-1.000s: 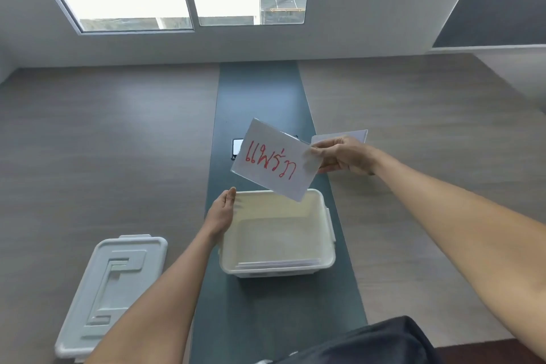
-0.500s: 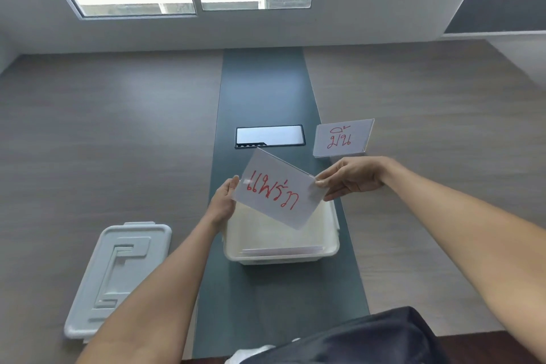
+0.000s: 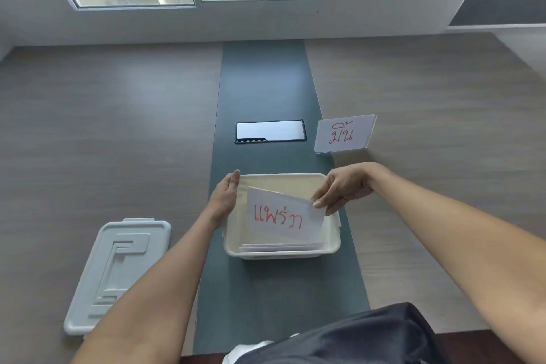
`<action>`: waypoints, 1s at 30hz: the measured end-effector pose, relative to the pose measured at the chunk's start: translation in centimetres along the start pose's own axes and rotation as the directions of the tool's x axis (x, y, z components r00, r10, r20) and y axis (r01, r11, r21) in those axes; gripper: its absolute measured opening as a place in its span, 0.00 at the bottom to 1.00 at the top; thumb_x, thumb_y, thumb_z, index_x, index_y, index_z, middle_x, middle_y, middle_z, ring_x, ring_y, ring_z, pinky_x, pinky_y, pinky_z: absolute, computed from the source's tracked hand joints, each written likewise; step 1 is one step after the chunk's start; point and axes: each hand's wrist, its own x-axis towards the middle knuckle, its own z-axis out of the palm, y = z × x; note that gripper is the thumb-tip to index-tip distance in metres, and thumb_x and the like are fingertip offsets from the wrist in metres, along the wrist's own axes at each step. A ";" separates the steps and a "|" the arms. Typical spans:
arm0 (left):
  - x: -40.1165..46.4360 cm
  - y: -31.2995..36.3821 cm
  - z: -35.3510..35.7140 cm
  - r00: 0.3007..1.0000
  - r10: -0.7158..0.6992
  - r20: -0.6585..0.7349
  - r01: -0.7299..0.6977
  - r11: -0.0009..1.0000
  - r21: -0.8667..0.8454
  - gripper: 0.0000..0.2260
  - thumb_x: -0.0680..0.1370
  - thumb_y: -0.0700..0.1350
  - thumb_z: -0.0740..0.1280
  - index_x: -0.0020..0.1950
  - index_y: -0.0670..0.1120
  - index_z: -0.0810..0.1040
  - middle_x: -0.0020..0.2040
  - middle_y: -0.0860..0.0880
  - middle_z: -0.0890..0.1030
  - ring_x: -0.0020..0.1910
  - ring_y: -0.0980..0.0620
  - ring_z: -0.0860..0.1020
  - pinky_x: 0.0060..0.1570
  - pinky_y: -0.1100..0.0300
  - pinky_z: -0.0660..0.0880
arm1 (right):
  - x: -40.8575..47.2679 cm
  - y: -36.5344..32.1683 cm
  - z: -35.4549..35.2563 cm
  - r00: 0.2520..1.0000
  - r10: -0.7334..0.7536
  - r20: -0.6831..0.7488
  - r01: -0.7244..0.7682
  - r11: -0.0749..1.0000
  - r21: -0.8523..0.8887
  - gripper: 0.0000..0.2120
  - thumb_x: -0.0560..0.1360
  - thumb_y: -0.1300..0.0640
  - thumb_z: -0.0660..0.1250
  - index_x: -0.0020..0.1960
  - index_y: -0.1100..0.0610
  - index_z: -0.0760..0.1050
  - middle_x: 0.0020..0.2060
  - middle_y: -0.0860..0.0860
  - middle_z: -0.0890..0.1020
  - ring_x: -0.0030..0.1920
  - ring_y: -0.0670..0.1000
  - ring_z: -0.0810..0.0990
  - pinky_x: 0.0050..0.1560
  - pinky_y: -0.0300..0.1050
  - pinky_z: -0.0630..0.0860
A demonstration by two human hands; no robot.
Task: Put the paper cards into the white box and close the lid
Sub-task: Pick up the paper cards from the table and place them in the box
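The open white box (image 3: 283,252) stands on the dark green strip of the table. My right hand (image 3: 342,188) pinches the top right corner of a white paper card (image 3: 283,216) with red writing, and the card sits tilted, partly inside the box. Several other cards (image 3: 280,246) lie flat at the box's near side. My left hand (image 3: 226,195) rests with straight fingers against the box's left rim. Another red-lettered card (image 3: 344,133) lies on the table beyond the box, to the right. The white lid (image 3: 118,272) lies flat at the left.
A black-framed cable hatch (image 3: 270,131) is set into the green strip (image 3: 266,83) behind the box. Grey wood-grain tabletop (image 3: 103,127) spreads on both sides. A window and wall close off the far end. Dark clothing (image 3: 369,337) shows at the bottom edge.
My right hand has lowered the card from above the box down into it. The left hand has stayed at the box's left rim. The camera has tilted, showing the far card and hatch.
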 end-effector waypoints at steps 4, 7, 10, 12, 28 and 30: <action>0.2 0.3 0.2 1.000 0.014 -0.011 -0.014 0.999 0.031 0.23 0.83 0.61 0.54 0.54 0.43 0.77 0.51 0.46 0.81 0.50 0.51 0.77 0.56 0.52 0.72 | 1.4 -0.4 1.3 0.997 0.080 0.000 -0.079 0.988 -0.135 0.17 0.76 0.65 0.73 0.64 0.63 0.80 0.59 0.54 0.85 0.64 0.54 0.81 0.64 0.44 0.78; 0.3 0.5 0.4 0.999 0.024 -0.024 -0.023 0.999 0.042 0.22 0.83 0.59 0.54 0.56 0.43 0.78 0.52 0.50 0.80 0.51 0.52 0.76 0.54 0.57 0.69 | 2.1 -0.5 2.3 0.992 0.128 0.000 -0.125 0.971 -0.206 0.21 0.75 0.67 0.72 0.67 0.62 0.78 0.55 0.51 0.86 0.56 0.49 0.85 0.57 0.38 0.81; 0.4 0.5 0.5 0.999 0.023 -0.032 -0.021 0.999 0.038 0.21 0.84 0.58 0.54 0.53 0.44 0.77 0.48 0.52 0.78 0.49 0.54 0.75 0.51 0.58 0.69 | 2.3 -0.7 2.5 0.991 0.131 0.033 -0.120 0.965 -0.234 0.21 0.75 0.65 0.73 0.68 0.62 0.78 0.57 0.49 0.85 0.55 0.45 0.84 0.57 0.35 0.80; 0.4 0.7 0.6 1.000 0.013 -0.028 -0.012 0.999 0.035 0.16 0.84 0.57 0.54 0.50 0.49 0.76 0.47 0.56 0.76 0.48 0.58 0.74 0.52 0.59 0.67 | 2.2 -0.8 1.8 0.995 0.091 0.027 -0.084 0.975 -0.206 0.21 0.74 0.62 0.75 0.67 0.61 0.79 0.62 0.50 0.84 0.62 0.47 0.82 0.63 0.37 0.77; 1.7 2.0 1.2 0.999 -0.011 -0.050 0.016 0.996 0.092 0.15 0.84 0.59 0.53 0.49 0.53 0.73 0.45 0.63 0.74 0.54 0.54 0.72 0.57 0.59 0.65 | 1.2 -3.8 -6.5 0.684 -0.435 -0.585 0.474 0.875 -0.096 0.16 0.76 0.57 0.73 0.63 0.60 0.82 0.57 0.54 0.86 0.59 0.50 0.84 0.63 0.47 0.79; 1.9 2.1 1.3 0.999 -0.015 -0.028 0.017 0.997 0.075 0.16 0.84 0.59 0.52 0.53 0.54 0.76 0.50 0.62 0.75 0.57 0.55 0.70 0.59 0.60 0.63 | 1.9 -4.1 -7.6 0.609 -0.465 -0.643 0.419 0.877 -0.237 0.13 0.78 0.59 0.70 0.61 0.58 0.83 0.57 0.52 0.86 0.57 0.50 0.83 0.61 0.45 0.79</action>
